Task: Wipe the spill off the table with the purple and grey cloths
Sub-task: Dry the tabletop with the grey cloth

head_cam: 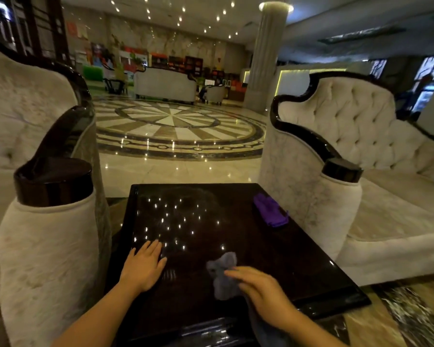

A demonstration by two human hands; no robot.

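A dark glossy table (236, 236) stands between two sofas, with faint dull smears across its far half. The purple cloth (269, 211) lies crumpled near the table's right edge, untouched. A grey cloth (223, 271) lies bunched on the near part of the table. My right hand (263, 294) rests on its near end and presses it to the surface. Part of the grey cloth hangs down under my wrist. My left hand (143, 265) lies flat on the table near the left edge, fingers apart, holding nothing.
A pale upholstered sofa arm (50, 246) with a dark wood cap crowds the table's left side. A tufted sofa (356, 156) stands against its right. Shiny marble floor (176, 131) stretches beyond the far edge.
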